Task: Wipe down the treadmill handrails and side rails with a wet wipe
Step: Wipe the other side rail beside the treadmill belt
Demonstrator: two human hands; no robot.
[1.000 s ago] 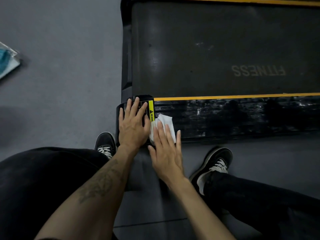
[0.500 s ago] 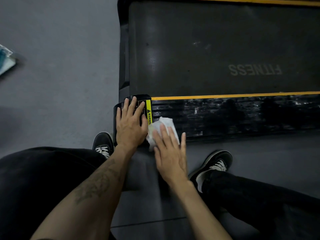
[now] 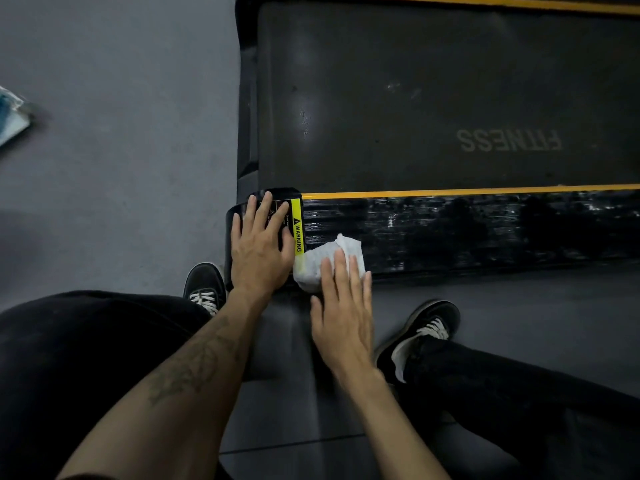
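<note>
The wet wipe (image 3: 330,261) — soft, limp, judged best pressed flat rather than pinched — was held against the near side rail (image 3: 467,230) under the straight fingers of the right hand (image 3: 343,320), while the left hand (image 3: 259,247) was laid flat, gripping nothing, on the end cap (image 3: 280,197).

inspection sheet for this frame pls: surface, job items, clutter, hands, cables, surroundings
surface: side rail black, ribbed, patchy sheen; yellow stripe along its belt edge.
job's things: white wet wipe lies crumpled on the rail's near edge, beside the end cap with a yellow WARNING label.
clutter: blue-and-white packet on the floor, far left, cut off by the frame.
hands: left hand rests flat on the end cap; right hand presses the wipe with straight fingers.
cables: nothing seen.
surroundings: grey floor; dark belt printed FITNESS; black shoes either side.
</note>
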